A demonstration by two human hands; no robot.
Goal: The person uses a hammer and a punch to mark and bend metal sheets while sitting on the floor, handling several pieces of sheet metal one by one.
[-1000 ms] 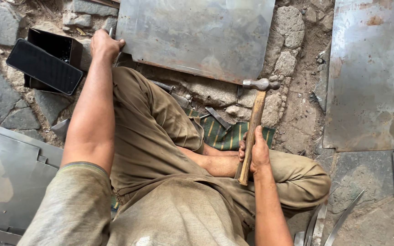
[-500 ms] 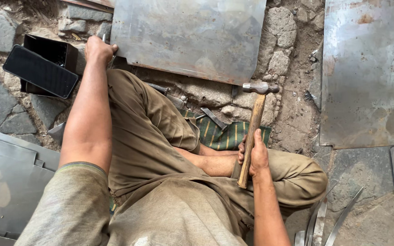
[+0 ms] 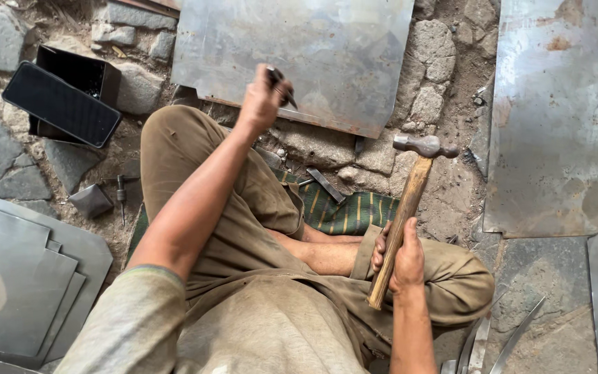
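I sit cross-legged on stony ground. My left hand (image 3: pixel 263 99) is raised over the near edge of a large grey metal sheet (image 3: pixel 299 52) and grips a small dark metal punch or chisel (image 3: pixel 279 84). My right hand (image 3: pixel 401 257) rests by my right knee and holds a wooden-handled hammer (image 3: pixel 403 215) upright, its steel head (image 3: pixel 423 145) pointing away from me.
A small black box (image 3: pixel 81 73) with a dark phone-like slab (image 3: pixel 60 104) across it sits at the left. Stacked cut metal sheets (image 3: pixel 15 277) lie at the lower left, another big sheet (image 3: pixel 562 118) on the right. Small tools (image 3: pixel 120 194) and a striped cloth (image 3: pixel 347 211) lie near my legs.
My left hand has moved from beside the black box rightwards to the near edge of the metal sheet, now with a small dark tool in it. The hammer hand has barely moved.
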